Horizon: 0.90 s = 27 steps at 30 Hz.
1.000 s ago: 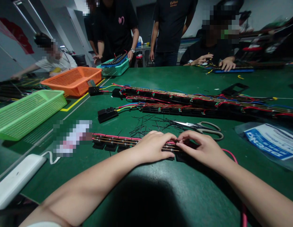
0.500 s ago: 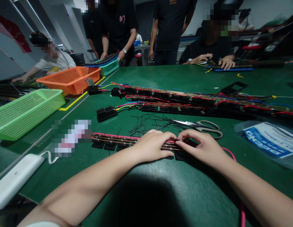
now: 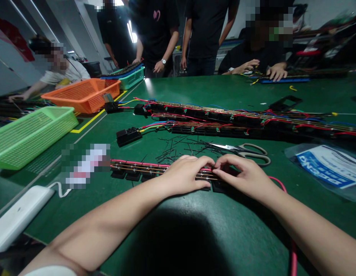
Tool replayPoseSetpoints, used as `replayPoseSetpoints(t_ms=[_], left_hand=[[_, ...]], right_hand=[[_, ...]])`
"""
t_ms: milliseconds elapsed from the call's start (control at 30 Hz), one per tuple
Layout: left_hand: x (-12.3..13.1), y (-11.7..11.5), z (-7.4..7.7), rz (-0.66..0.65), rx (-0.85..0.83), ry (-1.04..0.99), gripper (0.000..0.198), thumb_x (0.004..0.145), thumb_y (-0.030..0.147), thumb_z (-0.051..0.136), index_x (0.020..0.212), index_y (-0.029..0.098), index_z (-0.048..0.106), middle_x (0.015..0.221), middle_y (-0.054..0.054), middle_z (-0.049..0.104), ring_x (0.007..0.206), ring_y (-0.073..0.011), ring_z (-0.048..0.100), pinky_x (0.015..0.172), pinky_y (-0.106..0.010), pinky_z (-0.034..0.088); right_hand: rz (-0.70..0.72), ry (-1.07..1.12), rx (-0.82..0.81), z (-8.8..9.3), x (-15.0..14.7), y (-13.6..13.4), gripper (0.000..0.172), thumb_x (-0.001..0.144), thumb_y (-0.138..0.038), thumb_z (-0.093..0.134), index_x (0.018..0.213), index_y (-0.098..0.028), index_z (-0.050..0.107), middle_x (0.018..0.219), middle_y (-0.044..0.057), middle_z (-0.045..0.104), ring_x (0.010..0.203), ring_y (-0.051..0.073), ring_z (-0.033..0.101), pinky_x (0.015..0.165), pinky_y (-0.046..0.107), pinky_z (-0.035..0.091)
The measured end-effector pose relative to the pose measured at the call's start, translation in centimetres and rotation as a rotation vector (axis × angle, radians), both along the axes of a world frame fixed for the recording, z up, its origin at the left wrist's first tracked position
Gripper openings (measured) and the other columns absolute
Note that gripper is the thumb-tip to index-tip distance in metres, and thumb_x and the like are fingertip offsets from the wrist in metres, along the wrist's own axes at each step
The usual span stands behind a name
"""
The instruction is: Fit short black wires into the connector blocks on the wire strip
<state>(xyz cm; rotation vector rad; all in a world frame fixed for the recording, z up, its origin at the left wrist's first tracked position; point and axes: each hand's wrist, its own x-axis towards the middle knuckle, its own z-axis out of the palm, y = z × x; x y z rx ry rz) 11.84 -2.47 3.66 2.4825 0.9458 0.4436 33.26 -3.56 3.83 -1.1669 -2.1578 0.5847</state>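
A strip of black socket modules with brass rails and a pink wire lies on the green table in front of me. My left hand lies over the strip, fingers curled down onto it. My right hand meets it from the right, thumb and forefinger pinched at the strip's top edge. Both hands grip the strip where their fingertips touch. The pink wire trails off to the lower right.
Scissors and several cut black wire scraps lie just beyond my hands. Long wired strips run across the middle. Green basket, orange basket, a white device at left, a plastic bag at right. Other people work along the far edge.
My hands stay on the strip, hardly shifting. The view has tipped slightly down. A person at the far end has moved a hand off the teal basket.
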Motion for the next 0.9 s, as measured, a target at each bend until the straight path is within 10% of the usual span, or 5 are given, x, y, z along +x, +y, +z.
replayPoseSetpoints(t_ms=[900], left_hand=[[-0.01,-0.34,-0.02,-0.009,0.03,-0.031,0.053,0.08,0.033,0.071,0.126,0.026,0.045,0.127,-0.004,0.063,0.116,-0.0247,0.059,0.1,-0.041,0.043]], right_hand=[[0.009,-0.065,0.045,-0.34,-0.09,0.28,0.011,0.085,-0.031,0.061,0.083,-0.02,0.064,0.076,0.002,0.068,0.069,0.017,0.063,0.063,0.029,0.048]])
